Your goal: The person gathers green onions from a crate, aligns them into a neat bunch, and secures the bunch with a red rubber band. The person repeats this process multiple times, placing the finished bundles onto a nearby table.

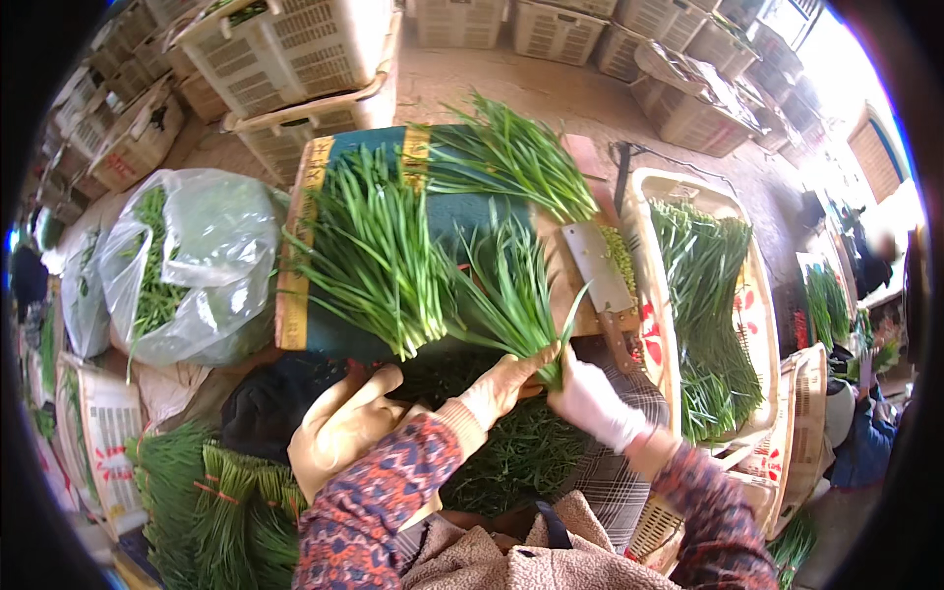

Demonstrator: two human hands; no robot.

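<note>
Both of my gloved hands meet at the near edge of a low work table (479, 217), around the base of a bunch of long flat green leaves, likely garlic chives (509, 295). My left hand (505, 383) grips the stems from the left. On the right, my right hand (590, 398) in a white glove pinches the same stem ends. A larger pile of leaves (376, 251) lies on the table to the left, and another bunch (516, 158) at its far side. A cleaver (599, 269) rests at the right of the table, its wooden handle towards me.
At the right, a plastic crate (641, 346) holds cut greens. Clear plastic bags of greens (221, 295) sit at the left, with tied bundles (221, 494) below. Stacked crates (295, 51) stand beyond the table. A person in blue (866, 442) is at far right.
</note>
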